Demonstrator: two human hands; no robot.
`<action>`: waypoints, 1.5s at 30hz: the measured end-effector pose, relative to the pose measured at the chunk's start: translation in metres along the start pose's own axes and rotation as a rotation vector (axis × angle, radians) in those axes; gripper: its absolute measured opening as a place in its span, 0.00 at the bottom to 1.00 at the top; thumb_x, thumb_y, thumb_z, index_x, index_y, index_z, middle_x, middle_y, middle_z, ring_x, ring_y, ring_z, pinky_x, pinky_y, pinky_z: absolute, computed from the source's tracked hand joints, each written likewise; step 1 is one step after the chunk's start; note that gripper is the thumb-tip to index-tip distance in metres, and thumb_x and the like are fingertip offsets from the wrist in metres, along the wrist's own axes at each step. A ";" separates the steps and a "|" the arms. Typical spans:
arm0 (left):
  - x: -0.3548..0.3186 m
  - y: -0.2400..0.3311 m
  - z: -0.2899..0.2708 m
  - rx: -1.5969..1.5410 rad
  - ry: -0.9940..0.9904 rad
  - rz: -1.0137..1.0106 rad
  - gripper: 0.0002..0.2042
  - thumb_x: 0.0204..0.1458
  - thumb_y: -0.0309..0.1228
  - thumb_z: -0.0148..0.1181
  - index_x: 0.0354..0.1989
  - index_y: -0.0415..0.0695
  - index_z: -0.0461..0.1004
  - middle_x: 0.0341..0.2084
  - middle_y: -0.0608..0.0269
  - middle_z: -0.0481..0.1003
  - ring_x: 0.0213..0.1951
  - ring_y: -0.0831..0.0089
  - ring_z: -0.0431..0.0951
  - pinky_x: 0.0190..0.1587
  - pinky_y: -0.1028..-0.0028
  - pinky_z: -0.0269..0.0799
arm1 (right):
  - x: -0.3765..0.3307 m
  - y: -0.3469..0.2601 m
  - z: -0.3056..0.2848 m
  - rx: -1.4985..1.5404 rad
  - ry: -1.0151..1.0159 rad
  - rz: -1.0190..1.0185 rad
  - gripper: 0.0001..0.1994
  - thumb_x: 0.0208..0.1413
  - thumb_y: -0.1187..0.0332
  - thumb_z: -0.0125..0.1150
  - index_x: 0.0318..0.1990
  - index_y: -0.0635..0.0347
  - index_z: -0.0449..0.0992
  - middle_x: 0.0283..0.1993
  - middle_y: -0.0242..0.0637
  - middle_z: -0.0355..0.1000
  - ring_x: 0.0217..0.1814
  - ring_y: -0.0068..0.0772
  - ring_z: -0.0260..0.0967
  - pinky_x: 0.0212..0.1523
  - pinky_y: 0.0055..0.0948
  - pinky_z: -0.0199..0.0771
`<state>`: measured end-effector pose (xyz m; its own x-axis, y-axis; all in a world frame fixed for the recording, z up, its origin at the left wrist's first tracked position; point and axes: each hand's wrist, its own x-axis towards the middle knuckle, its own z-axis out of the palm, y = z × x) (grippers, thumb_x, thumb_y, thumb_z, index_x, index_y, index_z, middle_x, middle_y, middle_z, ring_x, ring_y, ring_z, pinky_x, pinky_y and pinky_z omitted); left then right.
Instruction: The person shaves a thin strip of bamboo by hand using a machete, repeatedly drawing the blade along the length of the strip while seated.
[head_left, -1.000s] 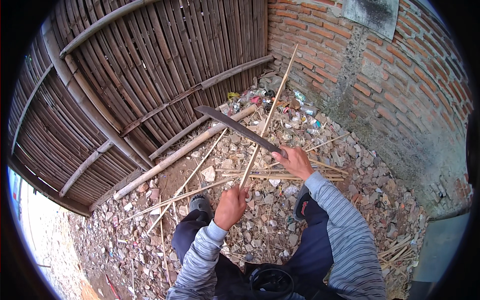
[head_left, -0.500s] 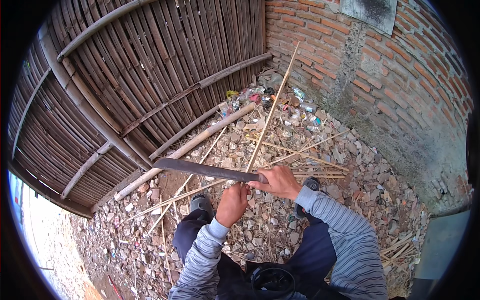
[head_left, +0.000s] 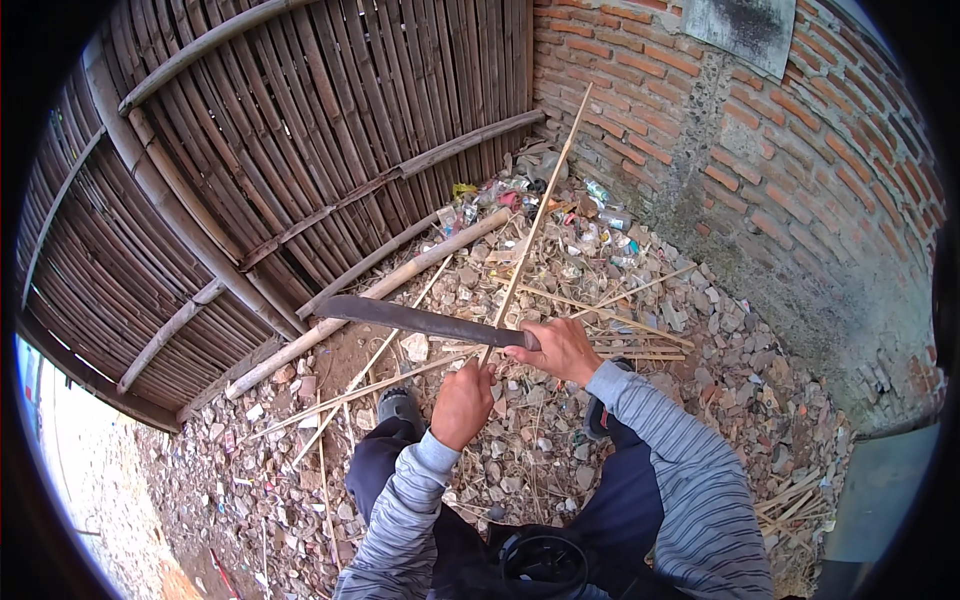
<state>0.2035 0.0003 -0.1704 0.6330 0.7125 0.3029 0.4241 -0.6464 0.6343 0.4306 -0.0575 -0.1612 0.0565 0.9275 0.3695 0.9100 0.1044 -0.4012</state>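
Observation:
My right hand [head_left: 556,349] is closed round the handle of a machete [head_left: 420,319], whose dark blade points left and slightly away from me. The blade crosses over a long pale bamboo strip [head_left: 538,222] and seems to touch it. Below that crossing, my left hand [head_left: 464,402] is closed on the near end of the strip. The strip slants up and away toward the brick wall, its far end raised in the picture. Most of the near end is hidden by my left fingers.
Rubble and litter [head_left: 560,440] cover the ground. More bamboo strips [head_left: 370,392] lie by my feet, and a thick bamboo pole [head_left: 410,268] runs along the slatted bamboo fence [head_left: 330,130]. A brick wall [head_left: 750,180] stands at the right. Cut pieces [head_left: 793,508] lie at lower right.
The machete has shifted a little along the strip away from me, and its tip has tilted slightly. My left hand keeps its hold on the strip.

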 end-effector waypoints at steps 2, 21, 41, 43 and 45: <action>-0.002 -0.006 -0.001 0.030 0.009 0.057 0.11 0.66 0.32 0.55 0.34 0.35 0.74 0.25 0.41 0.80 0.32 0.37 0.80 0.38 0.45 0.75 | 0.003 -0.001 0.002 -0.042 -0.007 -0.014 0.38 0.60 0.25 0.50 0.35 0.58 0.81 0.12 0.37 0.68 0.15 0.46 0.71 0.20 0.47 0.70; -0.003 0.011 -0.021 -0.259 -0.136 -0.116 0.14 0.65 0.30 0.55 0.29 0.33 0.75 0.25 0.39 0.79 0.33 0.38 0.81 0.37 0.50 0.75 | -0.005 0.025 -0.007 -0.014 0.079 0.024 0.33 0.62 0.31 0.54 0.30 0.56 0.80 0.11 0.35 0.65 0.12 0.39 0.68 0.18 0.43 0.67; -0.012 0.006 -0.014 -0.291 -0.219 -0.130 0.17 0.68 0.35 0.55 0.32 0.33 0.78 0.21 0.45 0.77 0.26 0.52 0.81 0.33 0.58 0.72 | -0.006 0.067 -0.034 0.084 0.103 0.292 0.30 0.66 0.39 0.56 0.35 0.62 0.82 0.16 0.37 0.69 0.16 0.39 0.68 0.24 0.45 0.68; -0.008 0.008 -0.014 -0.264 -0.263 -0.151 0.17 0.68 0.35 0.55 0.32 0.33 0.78 0.22 0.45 0.78 0.27 0.51 0.81 0.34 0.58 0.73 | -0.008 0.057 -0.029 0.070 0.102 0.115 0.34 0.62 0.32 0.54 0.29 0.58 0.79 0.12 0.36 0.66 0.13 0.39 0.66 0.20 0.45 0.67; -0.010 0.008 -0.010 -0.278 -0.236 -0.137 0.17 0.68 0.35 0.55 0.32 0.33 0.78 0.22 0.44 0.78 0.27 0.50 0.81 0.34 0.57 0.73 | -0.011 0.046 -0.022 0.020 0.023 0.066 0.35 0.61 0.30 0.54 0.27 0.57 0.77 0.12 0.35 0.64 0.12 0.40 0.65 0.20 0.44 0.66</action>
<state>0.1942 -0.0098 -0.1614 0.7278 0.6839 0.0508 0.3435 -0.4276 0.8362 0.4810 -0.0707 -0.1652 0.1255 0.9241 0.3609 0.8958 0.0508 -0.4415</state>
